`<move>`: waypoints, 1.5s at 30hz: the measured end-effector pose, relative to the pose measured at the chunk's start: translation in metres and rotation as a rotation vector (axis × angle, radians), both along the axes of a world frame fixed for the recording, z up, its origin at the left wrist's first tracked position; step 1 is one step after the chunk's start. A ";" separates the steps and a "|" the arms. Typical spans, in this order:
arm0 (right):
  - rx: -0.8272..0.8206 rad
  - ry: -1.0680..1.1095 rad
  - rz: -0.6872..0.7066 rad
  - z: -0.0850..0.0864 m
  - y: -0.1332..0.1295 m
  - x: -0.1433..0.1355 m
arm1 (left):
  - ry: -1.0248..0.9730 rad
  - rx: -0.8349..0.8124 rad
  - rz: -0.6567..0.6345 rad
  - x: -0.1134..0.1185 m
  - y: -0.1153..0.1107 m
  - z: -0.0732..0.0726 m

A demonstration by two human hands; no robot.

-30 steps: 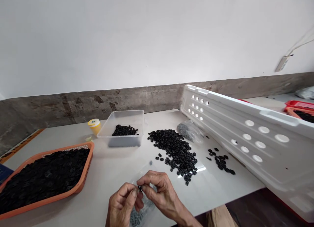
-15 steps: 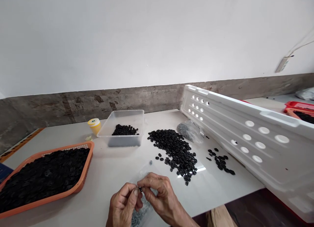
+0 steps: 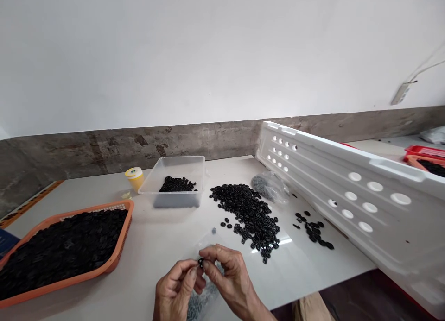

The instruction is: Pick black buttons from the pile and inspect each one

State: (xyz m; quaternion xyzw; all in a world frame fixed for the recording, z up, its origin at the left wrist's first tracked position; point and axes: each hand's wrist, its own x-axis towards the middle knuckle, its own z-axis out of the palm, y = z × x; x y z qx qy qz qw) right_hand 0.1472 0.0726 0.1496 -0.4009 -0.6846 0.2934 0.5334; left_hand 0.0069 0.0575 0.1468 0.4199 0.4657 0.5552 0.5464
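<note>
My right hand (image 3: 229, 274) is closed in a pinch on a small black plastic piece (image 3: 200, 262). Fingertips of my left hand (image 3: 175, 286) are pressed together right beside that piece; what they hold is too small to make out. Under both hands lies a clear plastic bag (image 3: 196, 307) of small grey metal parts, partly covered by my fingers. Beyond my right hand spreads a heap of small black oval pieces (image 3: 248, 214), with a few loose ones near its left side.
An orange basket (image 3: 120, 244) full of black parts stands at left. Behind are a clear plastic bin (image 3: 177, 199) with black pieces and a yellow-and-white tub (image 3: 135, 177). At right, a white perforated crate (image 3: 313, 173) leans over the table, near another bag (image 3: 271, 186) and scattered black pieces (image 3: 314, 230).
The fingertips have shifted slightly to the right and up, and the black piece between them shows more now. The heap and containers stay put.
</note>
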 end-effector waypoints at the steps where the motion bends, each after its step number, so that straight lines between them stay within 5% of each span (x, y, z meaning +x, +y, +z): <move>1: -0.016 0.002 -0.003 0.000 0.000 -0.001 | 0.000 -0.008 0.011 0.000 0.000 0.001; 6: -0.076 -0.023 0.004 0.001 -0.003 -0.004 | 0.036 0.008 0.049 0.001 0.001 -0.001; 15: 0.082 -0.077 -0.061 -0.006 -0.004 -0.009 | 0.121 0.042 0.074 0.004 0.002 -0.005; 22: -0.145 0.092 -0.055 -0.025 -0.002 -0.002 | 0.175 -0.019 -0.035 0.006 0.010 -0.030; 24: -0.237 0.213 -0.048 -0.036 -0.001 0.009 | 0.296 -0.017 -0.105 0.007 0.021 -0.034; 28: -0.275 0.313 -0.158 -0.047 -0.002 0.040 | 0.925 0.128 -0.212 0.024 0.071 -0.023; 31: -0.309 0.296 -0.202 -0.050 -0.005 0.059 | 1.109 0.167 -0.258 0.059 0.123 -0.017; 35: -0.322 0.317 -0.268 -0.058 -0.012 0.071 | 1.286 0.131 -0.444 0.114 0.168 -0.033; 40: -0.370 0.405 -0.373 -0.053 -0.021 0.073 | 1.342 0.178 -0.554 0.141 0.179 -0.061; 45: -0.394 0.459 -0.410 -0.039 -0.024 0.071 | 1.261 0.141 -0.571 0.147 0.180 -0.063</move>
